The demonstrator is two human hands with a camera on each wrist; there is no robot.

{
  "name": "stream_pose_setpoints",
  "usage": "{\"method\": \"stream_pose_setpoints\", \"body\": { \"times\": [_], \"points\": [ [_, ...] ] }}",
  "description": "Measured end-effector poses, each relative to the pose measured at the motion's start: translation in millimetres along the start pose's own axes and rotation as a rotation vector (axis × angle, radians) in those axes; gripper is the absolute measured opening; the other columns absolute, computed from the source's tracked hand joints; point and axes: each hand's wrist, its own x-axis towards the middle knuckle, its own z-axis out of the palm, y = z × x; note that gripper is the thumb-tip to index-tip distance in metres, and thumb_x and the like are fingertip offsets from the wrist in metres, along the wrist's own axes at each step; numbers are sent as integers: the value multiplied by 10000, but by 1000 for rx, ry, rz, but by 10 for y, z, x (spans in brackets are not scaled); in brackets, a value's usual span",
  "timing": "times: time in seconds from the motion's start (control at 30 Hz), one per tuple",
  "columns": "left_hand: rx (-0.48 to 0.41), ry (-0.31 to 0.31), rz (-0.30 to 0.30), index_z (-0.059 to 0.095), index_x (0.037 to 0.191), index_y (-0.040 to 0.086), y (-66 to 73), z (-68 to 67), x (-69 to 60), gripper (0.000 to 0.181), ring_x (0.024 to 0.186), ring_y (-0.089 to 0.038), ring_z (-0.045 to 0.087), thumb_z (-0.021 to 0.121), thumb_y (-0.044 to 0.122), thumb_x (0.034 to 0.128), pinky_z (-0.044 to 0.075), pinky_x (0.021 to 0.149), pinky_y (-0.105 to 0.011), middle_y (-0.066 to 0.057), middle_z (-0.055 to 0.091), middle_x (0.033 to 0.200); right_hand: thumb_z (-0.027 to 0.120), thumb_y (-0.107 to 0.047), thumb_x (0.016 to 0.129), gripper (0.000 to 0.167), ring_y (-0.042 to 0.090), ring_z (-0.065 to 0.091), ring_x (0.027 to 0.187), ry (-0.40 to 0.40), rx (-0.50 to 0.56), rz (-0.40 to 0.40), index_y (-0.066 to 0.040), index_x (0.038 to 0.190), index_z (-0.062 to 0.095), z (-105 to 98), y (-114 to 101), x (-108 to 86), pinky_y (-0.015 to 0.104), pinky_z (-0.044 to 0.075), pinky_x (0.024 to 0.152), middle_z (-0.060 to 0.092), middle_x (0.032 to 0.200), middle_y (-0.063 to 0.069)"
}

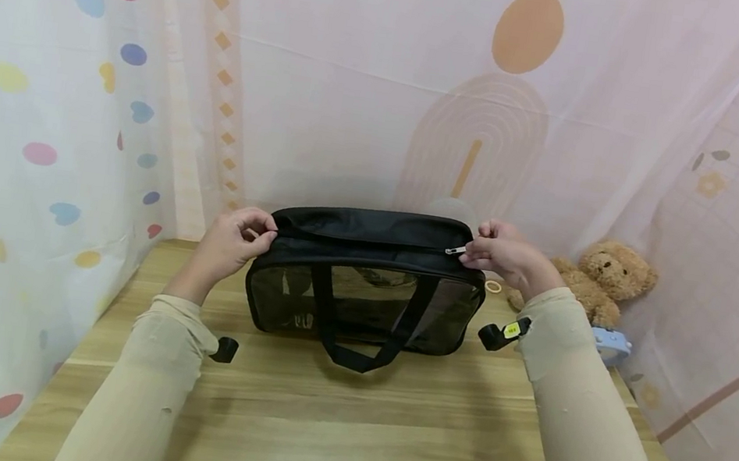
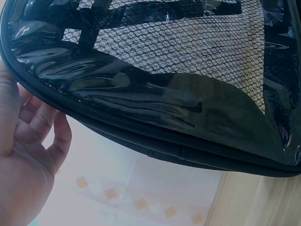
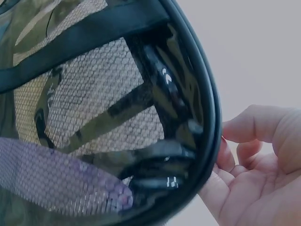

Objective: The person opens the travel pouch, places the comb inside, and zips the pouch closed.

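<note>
A black bag (image 1: 369,254) with see-through panels stands upright on the table, its strap handle (image 1: 351,358) hanging down in front. At the bag's upper left corner, my left hand (image 1: 225,246) pinches the fabric by the end of the zipper line. My right hand (image 1: 507,258) pinches the silver zipper pull (image 1: 455,250) at the upper right end. Mesh (image 2: 183,47) shows through the clear panel in the left wrist view. A purplish patch (image 3: 61,183) appears behind the panel in the right wrist view; its kind is unclear. The rim hides some fingertips in both wrist views.
A brown teddy bear (image 1: 611,274) sits at the table's back right, with a light blue object (image 1: 611,345) in front of it. Between bear and bag lies a small yellowish ring (image 1: 492,286). Patterned curtains (image 1: 331,99) hang behind the wooden table (image 1: 339,447) and at its sides.
</note>
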Motion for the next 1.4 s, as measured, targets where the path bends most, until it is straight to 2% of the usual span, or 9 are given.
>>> {"method": "stream_pose_setpoints", "body": {
  "times": [0.2, 0.3, 0.47, 0.7, 0.83, 1.13, 1.3, 1.4],
  "points": [
    [7, -5, -4, 689, 988, 49, -7, -8, 1, 49, 804, -103, 600, 661, 88, 981, 485, 693, -175, -60, 677, 977, 409, 93, 989, 255, 147, 654, 715, 48, 20, 3, -81, 897, 247, -162, 87, -43, 267, 582, 750, 448, 795, 74],
    [12, -11, -13, 688, 992, 51, -9, -11, 3, 52, 802, -109, 599, 660, 94, 984, 485, 692, -174, -59, 675, 976, 401, 106, 981, 259, 146, 653, 720, 71, 53, 24, -79, 895, 241, -242, 165, -60, 278, 581, 784, 468, 816, 87],
    [22, -14, -15, 690, 995, 59, -8, -17, 13, 57, 801, -111, 605, 664, 109, 986, 486, 686, -178, -59, 680, 978, 396, 108, 990, 274, 152, 664, 754, 70, 126, 28, -82, 881, 231, -314, 291, -78, 281, 577, 807, 502, 865, 97],
    [39, -31, 5, 687, 990, 61, -1, -25, -3, 40, 806, -89, 607, 663, 93, 983, 491, 692, -188, -55, 682, 949, 389, 114, 995, 293, 165, 663, 737, 41, 294, -4, -100, 851, 252, -351, 419, -94, 279, 579, 751, 562, 796, 76],
    [54, -34, 17, 684, 993, 55, 0, -39, -16, 49, 817, -109, 607, 649, 88, 989, 489, 704, -191, -65, 678, 943, 382, 109, 1003, 272, 165, 644, 730, 31, 352, -20, -99, 859, 282, -352, 452, -104, 287, 572, 751, 574, 770, 67],
    [77, -49, 18, 678, 993, 58, 6, -50, 1, 40, 820, -88, 604, 648, 83, 988, 488, 707, -184, -57, 676, 951, 359, 106, 1020, 242, 162, 653, 746, 14, 391, -60, -73, 866, 306, -375, 521, -105, 291, 574, 773, 572, 775, 63],
    [88, -78, 11, 676, 1000, 64, 22, -79, 11, 51, 831, -89, 602, 636, 95, 996, 491, 709, -213, -58, 667, 993, 329, 99, 1034, 249, 159, 657, 751, 2, 408, -71, -61, 845, 303, -402, 567, -93, 285, 575, 779, 575, 779, 60],
    [91, -99, 0, 674, 1005, 67, 30, -106, 20, 56, 837, -112, 607, 632, 103, 1000, 496, 706, -231, -55, 662, 1004, 322, 94, 1038, 224, 158, 650, 771, 4, 384, -76, -47, 865, 306, -415, 589, -88, 278, 569, 790, 556, 817, 72]
  ]
}}
